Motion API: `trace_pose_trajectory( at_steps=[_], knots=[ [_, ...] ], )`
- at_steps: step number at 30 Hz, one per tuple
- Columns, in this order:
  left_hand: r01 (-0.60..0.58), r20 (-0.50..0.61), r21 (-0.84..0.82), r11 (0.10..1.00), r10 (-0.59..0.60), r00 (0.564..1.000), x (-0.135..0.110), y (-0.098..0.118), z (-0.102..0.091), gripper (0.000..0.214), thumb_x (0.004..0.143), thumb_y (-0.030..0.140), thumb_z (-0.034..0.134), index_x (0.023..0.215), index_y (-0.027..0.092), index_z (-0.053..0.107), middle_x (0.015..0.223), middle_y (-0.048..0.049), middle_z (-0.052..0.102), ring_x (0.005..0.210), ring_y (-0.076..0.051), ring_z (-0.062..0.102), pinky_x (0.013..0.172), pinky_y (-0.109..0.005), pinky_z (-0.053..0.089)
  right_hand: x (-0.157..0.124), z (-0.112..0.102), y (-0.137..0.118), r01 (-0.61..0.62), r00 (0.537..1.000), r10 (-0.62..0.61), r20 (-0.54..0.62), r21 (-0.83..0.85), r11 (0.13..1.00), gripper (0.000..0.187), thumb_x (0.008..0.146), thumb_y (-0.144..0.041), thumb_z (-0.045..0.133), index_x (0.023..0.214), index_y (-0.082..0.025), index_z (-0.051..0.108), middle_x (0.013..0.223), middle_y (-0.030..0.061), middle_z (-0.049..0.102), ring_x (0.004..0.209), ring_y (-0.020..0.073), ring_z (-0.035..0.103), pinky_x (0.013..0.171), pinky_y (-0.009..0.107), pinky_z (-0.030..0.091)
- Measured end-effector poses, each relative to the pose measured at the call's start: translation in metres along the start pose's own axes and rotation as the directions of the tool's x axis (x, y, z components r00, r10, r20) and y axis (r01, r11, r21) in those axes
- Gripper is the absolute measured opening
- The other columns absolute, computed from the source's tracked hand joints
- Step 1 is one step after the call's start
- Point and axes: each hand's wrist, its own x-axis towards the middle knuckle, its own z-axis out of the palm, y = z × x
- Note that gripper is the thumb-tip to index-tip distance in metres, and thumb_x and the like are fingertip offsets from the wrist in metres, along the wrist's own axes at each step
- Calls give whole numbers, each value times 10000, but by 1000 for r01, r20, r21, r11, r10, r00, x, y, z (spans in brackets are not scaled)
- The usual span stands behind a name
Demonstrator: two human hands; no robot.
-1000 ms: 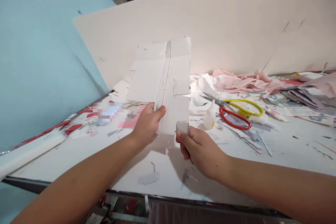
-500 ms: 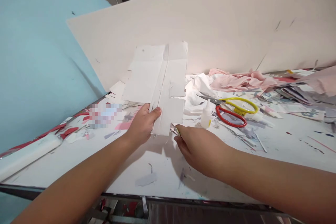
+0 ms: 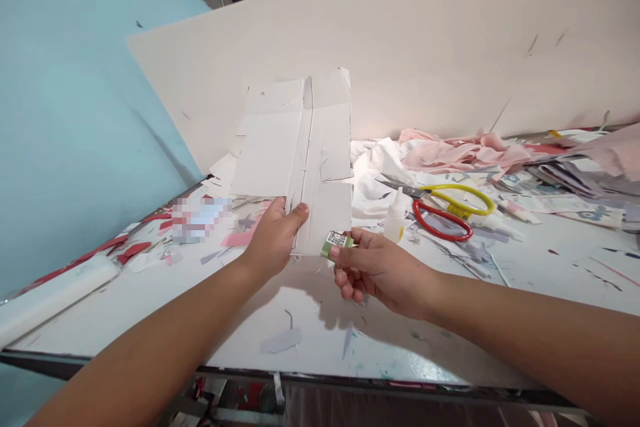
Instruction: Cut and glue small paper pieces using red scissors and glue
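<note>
Along the left edge of the white, scrap-strewn tabletop [image 3: 320,347] lies one white roll [image 3: 60,297]. Further right, two hands: the left hand [image 3: 274,235] grips one creased white cardboard sheet [image 3: 267,153] above the surface; the right hand [image 3: 377,270] pinches one small green piece with a white code label [image 3: 337,243] by the sheet's lower right corner. Beyond: one small translucent bottle [image 3: 396,215], one pair of yellow-and-red-handled scissors [image 3: 413,192], crumpled pink fabric [image 3: 463,155]. Pale-blue wall [image 3: 75,80] left; one cream panel [image 3: 425,47] behind.
</note>
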Motion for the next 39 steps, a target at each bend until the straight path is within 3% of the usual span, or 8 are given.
trace_pose_trajectory(
  at_steps=[5, 12, 16, 20, 23, 26, 33, 39],
  knots=[
    [-19, -39, 0, 1000, 19, 999, 0, -2, 1, 246, 719, 347, 597, 890, 195, 505, 882, -58, 652, 768, -200, 632, 629, -320, 510, -4, 8, 7, 129, 978, -163, -131, -234, 964, 198, 787, -371, 525, 803, -212, 408, 490, -88, 512, 355, 55, 457, 354, 165, 333],
    [19, -2, 10, 1000, -19, 1000, 4, 9, -6, 266, 690, 347, 618, 890, 194, 532, 760, -16, 630, 630, -151, 604, 535, -271, 493, -11, 16, 3, 85, 987, -96, -132, -85, 993, 226, 773, -313, 523, 713, -220, 326, 444, -107, 453, 341, 37, 361, 349, 154, 275],
    [8, -289, -10, 1000, -10, 957, 20, 17, -30, 210, 642, 280, 660, 794, 184, 552, 680, 14, 573, 568, -97, 549, 477, -198, 455, -16, 9, 11, 138, 960, -224, -171, -409, 902, 191, 771, -263, 483, 680, -222, 321, 469, -97, 380, 400, 58, 360, 383, 173, 284],
    [-26, -462, -50, 998, 0, 887, 33, 19, -49, 170, 643, 262, 649, 744, 174, 545, 727, 2, 581, 615, -97, 547, 504, -202, 463, -24, 3, 13, 400, 848, -470, 246, -879, 261, 89, 744, -177, 493, 690, -205, 428, 552, -45, 498, 489, 79, 406, 474, 215, 279],
    [-63, -356, -25, 998, 50, 933, 34, 16, -47, 213, 638, 285, 658, 783, 183, 539, 735, 12, 593, 607, -93, 547, 517, -206, 459, -30, 3, 10, 611, 663, -329, 672, -740, -279, 101, 793, -155, 437, 751, -207, 513, 640, -4, 571, 540, 108, 428, 498, 262, 244],
    [-25, -242, 57, 998, 38, 970, 36, 12, -46, 290, 614, 340, 680, 835, 206, 548, 758, 23, 605, 617, -94, 553, 516, -198, 436, -31, 4, 7, 606, 575, -259, 776, -617, -502, 165, 813, -163, 410, 851, -224, 558, 674, 11, 569, 545, 129, 407, 496, 285, 225],
    [179, -253, 413, 893, -76, 965, 55, 4, -77, 334, 510, 378, 731, 736, 168, 602, 644, -11, 614, 632, -156, 543, 516, -224, 359, -15, -8, 11, 502, 724, -449, 523, -847, -176, 167, 760, -123, 432, 834, -165, 575, 778, 55, 596, 683, 134, 500, 583, 242, 369],
    [163, -232, 828, 536, 64, 971, 63, -3, -97, 391, 527, 515, 671, 755, 199, 644, 644, -25, 605, 610, -191, 533, 524, -260, 325, -11, -15, 11, 452, 805, -477, 353, -886, 106, 240, 718, -118, 456, 925, -146, 574, 868, 69, 616, 754, 143, 534, 671, 266, 422]
  ],
)
